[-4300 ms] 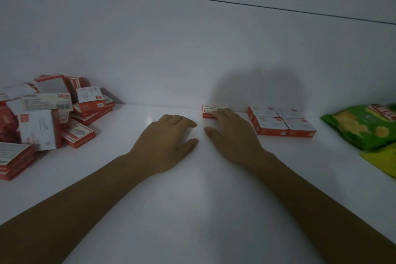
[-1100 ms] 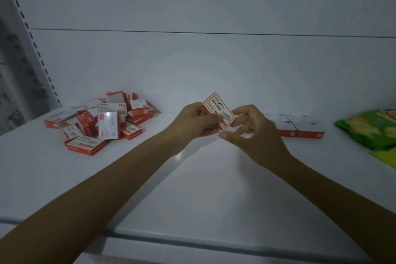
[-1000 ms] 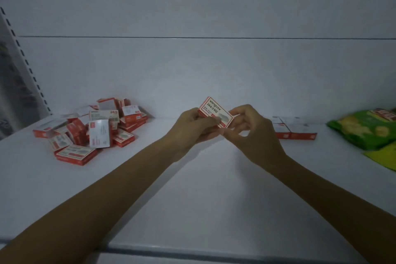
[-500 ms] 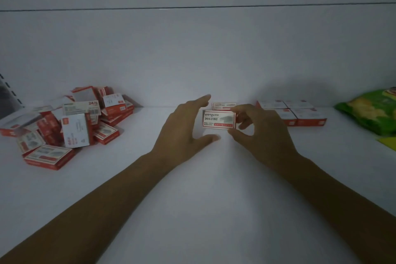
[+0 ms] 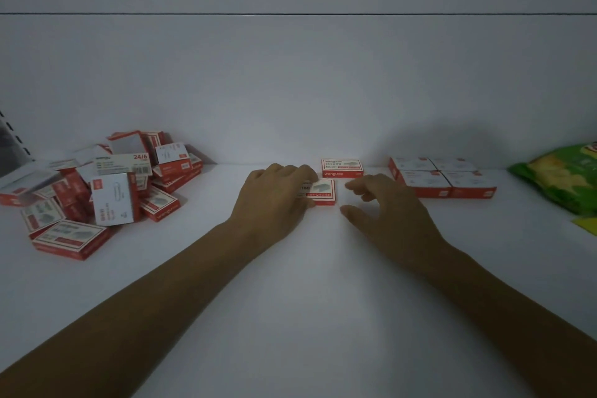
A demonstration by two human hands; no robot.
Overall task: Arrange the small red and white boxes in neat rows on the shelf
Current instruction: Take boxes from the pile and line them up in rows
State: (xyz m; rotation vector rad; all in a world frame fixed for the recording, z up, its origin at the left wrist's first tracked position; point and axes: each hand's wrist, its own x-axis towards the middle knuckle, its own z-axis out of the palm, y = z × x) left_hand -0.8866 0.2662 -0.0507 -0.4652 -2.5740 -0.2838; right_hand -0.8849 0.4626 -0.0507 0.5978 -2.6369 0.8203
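Note:
A small red and white box (image 5: 323, 192) lies flat on the white shelf (image 5: 307, 300), just in front of another box (image 5: 342, 167) that sits against the back wall. My left hand (image 5: 274, 200) rests over the front box's left part, fingers curled onto it. My right hand (image 5: 384, 213) hovers just to its right, fingers apart and holding nothing. Further right, a tidy block of several boxes (image 5: 442, 179) stands two deep. A loose heap of the same boxes (image 5: 106, 184) lies at the left, some tipped on edge.
A green snack bag (image 5: 562, 178) lies at the far right with a yellow packet (image 5: 588, 224) in front of it. The white back wall (image 5: 290, 90) runs behind everything. A perforated shelf upright (image 5: 13, 136) shows at the far left.
The box, held up between both hands a second ago, has come down onto the shelf in front of the back box. My right hand has let go; my left hand now covers it.

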